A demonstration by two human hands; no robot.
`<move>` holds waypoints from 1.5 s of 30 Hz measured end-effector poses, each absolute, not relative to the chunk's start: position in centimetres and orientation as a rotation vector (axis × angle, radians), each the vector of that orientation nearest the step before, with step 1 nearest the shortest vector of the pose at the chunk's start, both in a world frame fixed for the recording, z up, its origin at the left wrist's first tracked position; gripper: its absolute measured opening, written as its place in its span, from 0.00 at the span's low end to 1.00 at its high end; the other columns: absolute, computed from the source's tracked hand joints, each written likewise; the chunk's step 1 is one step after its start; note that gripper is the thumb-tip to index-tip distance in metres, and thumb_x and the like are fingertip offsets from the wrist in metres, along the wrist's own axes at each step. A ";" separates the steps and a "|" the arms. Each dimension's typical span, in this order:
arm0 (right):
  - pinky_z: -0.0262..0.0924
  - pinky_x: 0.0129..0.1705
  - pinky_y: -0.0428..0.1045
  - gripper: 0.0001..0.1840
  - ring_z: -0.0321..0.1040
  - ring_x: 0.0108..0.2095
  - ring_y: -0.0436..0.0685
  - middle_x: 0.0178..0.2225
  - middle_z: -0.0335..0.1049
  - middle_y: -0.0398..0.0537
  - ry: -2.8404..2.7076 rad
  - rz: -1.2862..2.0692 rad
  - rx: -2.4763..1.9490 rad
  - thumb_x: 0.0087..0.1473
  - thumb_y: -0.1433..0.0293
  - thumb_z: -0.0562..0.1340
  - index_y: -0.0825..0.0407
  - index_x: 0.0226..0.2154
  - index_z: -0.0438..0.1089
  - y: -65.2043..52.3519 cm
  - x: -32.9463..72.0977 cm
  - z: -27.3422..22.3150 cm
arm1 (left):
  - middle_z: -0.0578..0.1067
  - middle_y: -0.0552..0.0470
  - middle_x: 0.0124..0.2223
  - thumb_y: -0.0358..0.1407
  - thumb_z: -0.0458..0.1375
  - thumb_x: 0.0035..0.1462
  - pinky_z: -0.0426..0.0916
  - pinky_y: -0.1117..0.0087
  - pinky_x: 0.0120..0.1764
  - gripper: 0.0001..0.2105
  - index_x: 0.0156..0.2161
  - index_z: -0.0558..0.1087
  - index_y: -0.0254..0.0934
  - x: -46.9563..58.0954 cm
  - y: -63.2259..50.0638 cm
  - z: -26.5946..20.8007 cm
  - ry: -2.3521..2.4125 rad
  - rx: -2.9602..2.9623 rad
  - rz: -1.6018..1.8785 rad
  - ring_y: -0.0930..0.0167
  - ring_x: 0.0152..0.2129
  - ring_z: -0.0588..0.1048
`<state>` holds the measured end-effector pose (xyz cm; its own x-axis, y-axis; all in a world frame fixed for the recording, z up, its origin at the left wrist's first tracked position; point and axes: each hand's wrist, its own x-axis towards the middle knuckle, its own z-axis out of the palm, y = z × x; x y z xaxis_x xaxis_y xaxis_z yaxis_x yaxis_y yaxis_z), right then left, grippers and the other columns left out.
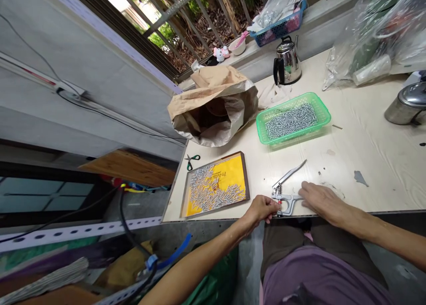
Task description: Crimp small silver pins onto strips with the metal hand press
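Observation:
A silver metal hand tool with a long lever [289, 174] and a looped grey frame [290, 204] lies at the table's front edge. Its lever stands apart from the lower handle, and a bit of red shows near its jaw. My left hand [261, 209] is closed in a pinch at the jaw end; whatever is between the fingertips is too small to make out. With bent fingers my right hand [321, 201] grips the end of the lower handle. Left of the tool, a shallow tray [246, 176] with a yellow bottom holds many small silver metal pins [216, 194].
Behind the tool stands a green plastic basket [293, 138] of similar metal pieces. A brown paper bag [213, 87] gapes at the back left, near green-handled scissors [193, 159]. Farther back are a kettle [288, 61] and plastic bags [366, 43]; a metal pot [408, 102] is at right.

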<state>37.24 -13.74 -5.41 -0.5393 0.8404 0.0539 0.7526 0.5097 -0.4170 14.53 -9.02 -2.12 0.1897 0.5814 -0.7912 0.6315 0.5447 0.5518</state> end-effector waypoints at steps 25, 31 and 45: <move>0.60 0.39 0.54 0.28 0.61 0.41 0.63 0.40 0.67 0.56 -2.596 0.445 -1.566 0.36 0.67 0.74 0.56 0.41 0.67 -9.8 37.9 -1.8 | 0.66 0.40 0.54 0.39 0.61 0.54 0.66 0.57 0.49 0.26 0.55 0.60 0.34 18.9 -8.7 -2.9 0.983 2.598 0.099 0.60 0.47 0.66; 0.59 0.42 0.53 0.32 0.61 0.42 0.63 0.41 0.67 0.56 -2.576 0.419 -1.515 0.35 0.68 0.74 0.57 0.44 0.66 -10.3 39.4 -1.6 | 0.67 0.39 0.49 0.42 0.63 0.52 0.67 0.55 0.45 0.33 0.58 0.55 0.32 20.1 -6.9 -3.6 0.895 2.661 -0.019 0.58 0.44 0.66; 0.54 0.35 0.50 0.12 0.61 0.32 0.56 0.27 0.65 0.48 -2.466 0.250 -1.398 0.58 0.78 0.53 0.52 0.26 0.66 -10.4 39.2 -3.9 | 0.69 0.50 0.30 0.38 0.50 0.64 0.66 0.66 0.35 0.12 0.32 0.70 0.36 21.9 -6.7 -5.3 0.970 2.671 0.160 0.67 0.32 0.67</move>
<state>39.24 -10.42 -3.94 -0.4847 0.8583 0.1684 0.8072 0.5131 -0.2918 21.86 -6.74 -5.31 0.7666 0.6421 0.0041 0.6092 -0.7294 0.3113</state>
